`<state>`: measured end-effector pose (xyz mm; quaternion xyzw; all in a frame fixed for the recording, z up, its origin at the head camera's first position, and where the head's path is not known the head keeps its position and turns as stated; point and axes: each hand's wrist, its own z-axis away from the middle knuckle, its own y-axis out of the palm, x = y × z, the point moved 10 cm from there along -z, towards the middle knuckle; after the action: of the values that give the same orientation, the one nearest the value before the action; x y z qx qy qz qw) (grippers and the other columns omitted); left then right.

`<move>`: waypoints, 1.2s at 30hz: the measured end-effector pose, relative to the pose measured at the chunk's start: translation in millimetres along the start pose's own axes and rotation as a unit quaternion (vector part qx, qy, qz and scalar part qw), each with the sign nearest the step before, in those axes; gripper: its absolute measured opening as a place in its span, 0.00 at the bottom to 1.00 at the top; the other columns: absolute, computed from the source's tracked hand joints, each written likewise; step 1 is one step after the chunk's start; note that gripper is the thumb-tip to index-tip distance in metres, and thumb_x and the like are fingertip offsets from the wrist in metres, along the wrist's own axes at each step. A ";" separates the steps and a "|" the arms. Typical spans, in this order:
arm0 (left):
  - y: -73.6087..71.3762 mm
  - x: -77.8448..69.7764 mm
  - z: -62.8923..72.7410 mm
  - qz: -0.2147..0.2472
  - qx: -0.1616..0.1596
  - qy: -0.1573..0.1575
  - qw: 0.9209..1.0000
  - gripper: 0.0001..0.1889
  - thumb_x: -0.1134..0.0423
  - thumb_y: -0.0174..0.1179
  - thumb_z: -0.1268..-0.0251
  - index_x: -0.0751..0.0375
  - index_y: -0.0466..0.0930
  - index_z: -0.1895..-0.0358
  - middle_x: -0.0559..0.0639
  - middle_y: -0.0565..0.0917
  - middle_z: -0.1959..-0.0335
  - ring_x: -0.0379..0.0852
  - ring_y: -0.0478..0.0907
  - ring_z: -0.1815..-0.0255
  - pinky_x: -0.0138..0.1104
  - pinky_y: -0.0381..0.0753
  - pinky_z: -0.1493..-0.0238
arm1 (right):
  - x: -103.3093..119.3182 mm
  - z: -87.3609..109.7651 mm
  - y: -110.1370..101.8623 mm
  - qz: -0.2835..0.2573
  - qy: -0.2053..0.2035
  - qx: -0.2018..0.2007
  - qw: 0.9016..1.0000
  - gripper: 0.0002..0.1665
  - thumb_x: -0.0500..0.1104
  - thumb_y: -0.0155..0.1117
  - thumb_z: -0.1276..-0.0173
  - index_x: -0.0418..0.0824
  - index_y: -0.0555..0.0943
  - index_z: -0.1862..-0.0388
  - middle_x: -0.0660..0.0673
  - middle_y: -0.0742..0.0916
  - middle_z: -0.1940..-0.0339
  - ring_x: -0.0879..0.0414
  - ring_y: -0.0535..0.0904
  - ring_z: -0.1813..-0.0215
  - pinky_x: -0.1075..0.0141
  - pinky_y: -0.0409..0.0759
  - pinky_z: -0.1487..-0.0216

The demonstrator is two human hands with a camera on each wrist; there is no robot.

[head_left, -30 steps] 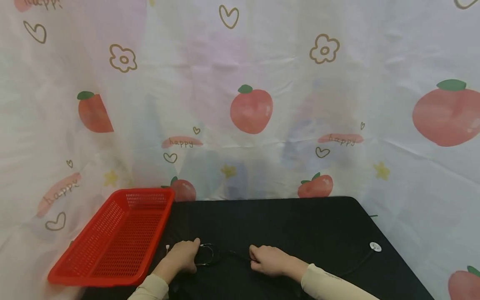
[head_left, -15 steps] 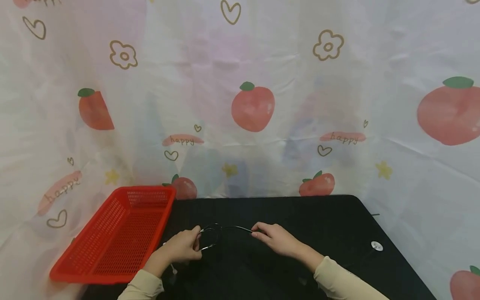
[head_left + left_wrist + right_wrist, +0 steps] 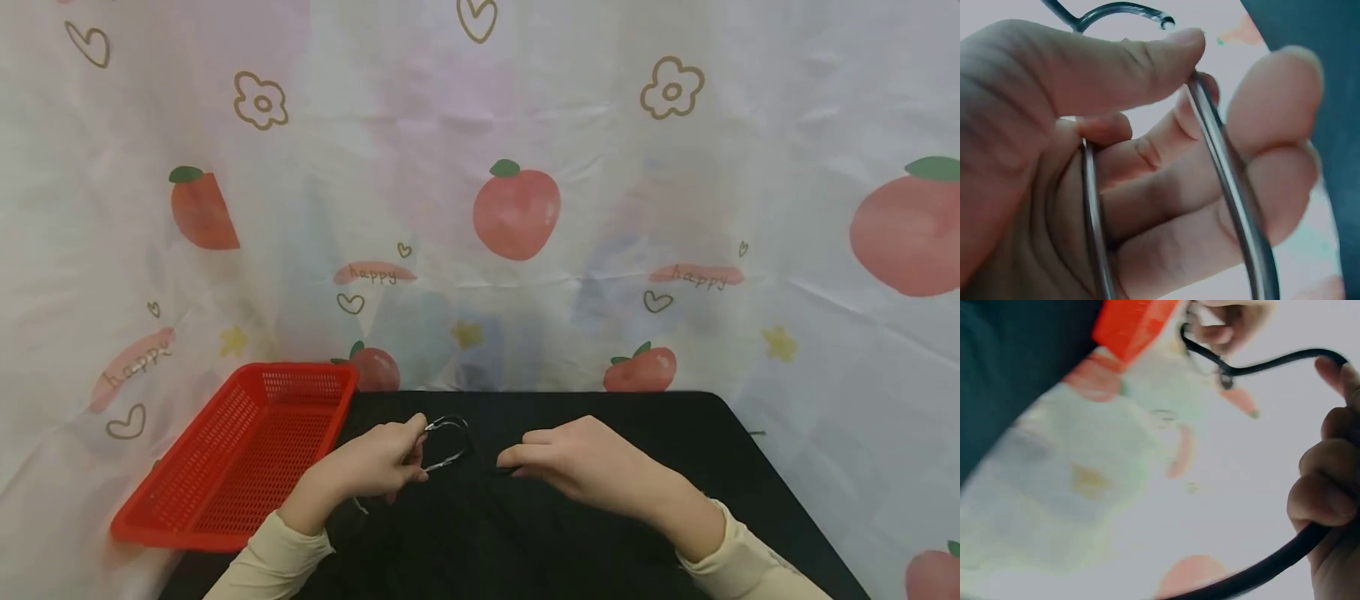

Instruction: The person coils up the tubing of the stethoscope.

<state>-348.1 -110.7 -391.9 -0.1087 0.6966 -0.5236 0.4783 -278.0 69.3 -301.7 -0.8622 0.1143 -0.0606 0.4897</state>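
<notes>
A stethoscope point(image 3: 447, 460) with metal ear tubes and black tubing is held up over the table between both hands. My left hand point(image 3: 378, 461) grips the two metal tubes point(image 3: 1225, 165); in the left wrist view the thumb and fingers bend around them, and a curved end with an eartip point(image 3: 1167, 24) shows beyond the thumb. To the right, my right hand point(image 3: 600, 467) grips the black tubing point(image 3: 1260, 572), its fingers curled round it in the right wrist view. The tubing runs in a loose curve between the hands. The chest piece is out of sight.
A red perforated basket point(image 3: 187, 542) stands at the table's left side, close to the left forearm. Under the hands lies the black table point(image 3: 645, 417), with a rounded far right corner. A fruit-patterned curtain point(image 3: 517, 333) hangs behind it.
Both hands have risen from the table with the stethoscope, the left also shifting rightward. The right hand has come nearer the camera. The chest piece, earlier on the table's right side, no longer shows.
</notes>
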 end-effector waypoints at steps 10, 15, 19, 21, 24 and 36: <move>-35.9 -42.3 10.3 -0.013 -0.081 -0.010 0.997 0.23 0.61 0.72 0.34 0.53 0.63 0.76 0.39 0.83 0.81 0.34 0.81 0.80 0.28 0.74 0.76 | 41.8 -19.0 -89.2 -0.066 -0.140 -0.114 0.981 0.07 0.44 0.59 0.20 0.45 0.83 0.53 0.58 0.76 0.72 0.71 0.67 0.76 0.84 0.66 0.69; -62.7 -47.9 29.4 -0.096 -0.155 -0.003 0.983 0.30 0.39 0.75 0.46 0.48 0.62 0.79 0.28 0.67 0.88 0.26 0.65 0.84 0.28 0.54 0.79 | 44.9 -4.7 -120.8 -0.147 -0.177 -0.178 0.957 0.11 0.40 0.58 0.20 0.33 0.82 0.58 0.53 0.70 0.79 0.67 0.56 0.78 0.81 0.57 0.73; -78.9 -73.9 48.1 -0.194 -0.255 0.050 0.946 0.31 0.31 0.73 0.49 0.45 0.62 0.82 0.27 0.62 0.90 0.25 0.55 0.87 0.26 0.51 0.81 | 31.4 12.3 -139.0 -0.193 -0.164 -0.235 0.938 0.13 0.38 0.58 0.21 0.27 0.82 0.60 0.48 0.79 0.74 0.66 0.58 0.76 0.79 0.57 0.72; -83.5 -91.6 60.4 -0.249 -0.307 0.086 0.914 0.32 0.29 0.73 0.50 0.45 0.62 0.83 0.29 0.63 0.91 0.26 0.53 0.87 0.25 0.50 0.81 | 23.1 22.3 -144.2 -0.207 -0.148 -0.257 0.932 0.14 0.38 0.58 0.21 0.26 0.82 0.61 0.46 0.84 0.67 0.64 0.64 0.73 0.77 0.61 0.70; -84.6 -112.4 76.0 -0.299 -0.348 0.123 0.880 0.33 0.27 0.72 0.51 0.44 0.62 0.83 0.30 0.62 0.91 0.27 0.49 0.85 0.25 0.49 0.81 | 16.7 32.4 -146.8 -0.226 -0.133 -0.270 0.926 0.14 0.36 0.56 0.20 0.24 0.81 0.59 0.44 0.86 0.61 0.63 0.68 0.70 0.75 0.64 0.67; -44.2 -162.5 44.5 -0.290 -0.195 0.175 0.921 0.31 0.29 0.66 0.42 0.44 0.61 0.83 0.32 0.54 0.90 0.27 0.47 0.88 0.25 0.45 0.82 | 79.9 -25.0 -157.7 -0.118 -0.264 -0.243 0.926 0.16 0.46 0.59 0.21 0.34 0.81 0.64 0.54 0.67 0.82 0.69 0.54 0.80 0.80 0.50 0.76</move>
<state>-244.5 -51.5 -265.0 -0.3035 0.7954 -0.5039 0.1458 -184.5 105.9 -154.0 -0.9468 -0.1104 0.1419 0.2669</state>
